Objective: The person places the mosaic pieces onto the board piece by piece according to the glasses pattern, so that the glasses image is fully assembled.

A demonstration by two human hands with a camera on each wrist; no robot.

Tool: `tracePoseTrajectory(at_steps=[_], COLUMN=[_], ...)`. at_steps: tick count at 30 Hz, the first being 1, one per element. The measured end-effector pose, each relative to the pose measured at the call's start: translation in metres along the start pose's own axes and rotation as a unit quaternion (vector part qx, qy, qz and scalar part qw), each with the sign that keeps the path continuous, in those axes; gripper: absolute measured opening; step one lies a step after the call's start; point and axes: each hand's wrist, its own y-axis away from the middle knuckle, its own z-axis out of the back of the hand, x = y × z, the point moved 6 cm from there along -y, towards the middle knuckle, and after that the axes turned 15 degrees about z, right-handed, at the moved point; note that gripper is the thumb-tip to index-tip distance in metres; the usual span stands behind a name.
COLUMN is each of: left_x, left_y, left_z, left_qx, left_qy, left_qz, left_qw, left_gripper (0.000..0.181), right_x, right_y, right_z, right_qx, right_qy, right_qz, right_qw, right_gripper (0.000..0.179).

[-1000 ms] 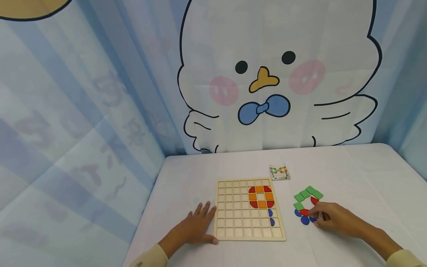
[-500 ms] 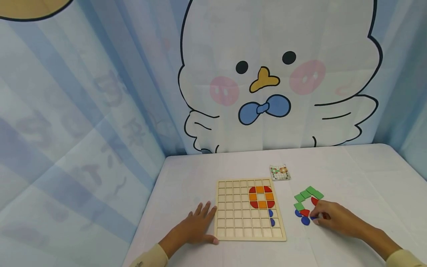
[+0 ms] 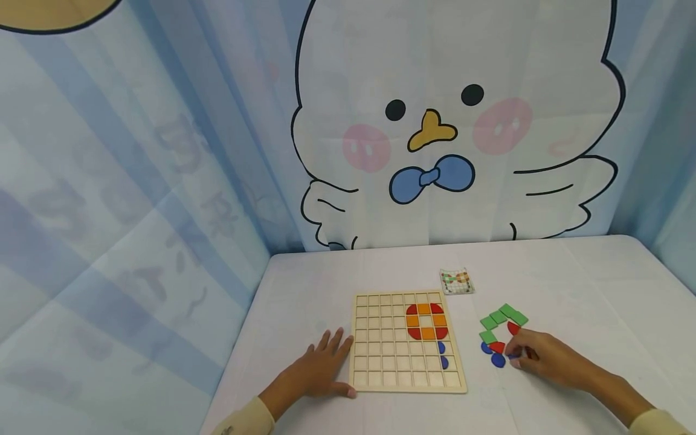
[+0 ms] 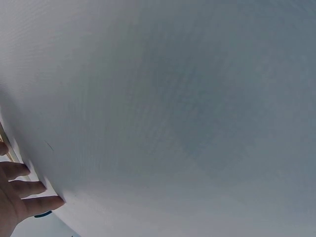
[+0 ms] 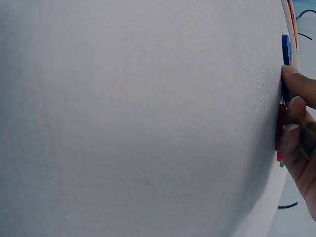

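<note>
In the head view my left hand (image 3: 321, 367) lies with spread, straight fingers along the left edge of the wooden grid board (image 3: 380, 386), touching it. Red corner pieces and orange squares (image 3: 427, 332) form a ring in the board's upper right. Two blue half-round pieces (image 3: 444, 362) sit below that ring. Right of the board, my right hand (image 3: 549, 356) pinches a blue piece (image 5: 285, 92) between thumb and index finger, down at the table; the fingers hide most of it. Beside those fingertips lie a red piece (image 3: 497, 347) and a loose blue piece (image 3: 498, 360).
Several green squares (image 3: 497, 317) lie beyond my right hand, with another red piece (image 3: 513, 328) near its knuckles. A small pattern card (image 3: 457, 281) rests behind the board's right corner. White cloth covers the table (image 3: 315, 278), and a printed curtain (image 3: 429, 223) hangs behind it.
My right fingertips have drawn slightly to the right, off the red piece, and now pinch the blue piece. The left hand and the board keep their places.
</note>
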Motion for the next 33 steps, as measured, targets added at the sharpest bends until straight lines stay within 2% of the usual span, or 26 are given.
tracePoseTrajectory(at_steps=[6,17,22,27,33], left_x=[0.0,0.0,0.0,0.0,-0.001], left_y=[0.001,0.002,0.002,0.003,0.002], left_z=[0.0,0.0,0.001,0.002,0.001], left_qx=[0.0,-0.004,-0.003,-0.003,-0.003], left_qy=[0.004,0.004,0.007,0.006,0.003], left_qz=[0.0,-0.003,-0.002,-0.002,-0.001], left_qw=[1.0,1.0,1.0,1.0,1.0], left_gripper=[0.112,0.112,0.112,0.112,0.112], right_x=[0.002,0.007,0.017,0.029,0.044], right_y=[0.0,-0.006,-0.017,-0.03,-0.049], right_z=[-0.001,-0.005,-0.004,-0.006,-0.019], right_qx=[-0.006,-0.009,-0.021,-0.025,-0.009], right_qy=[0.0,-0.017,-0.029,-0.069,-0.1], right_qz=[0.008,-0.008,0.021,0.058,0.072], right_qw=[1.0,0.9998,0.9991,0.9956,0.9923], right_gripper=[0.015,0.016,0.016,0.013,0.013])
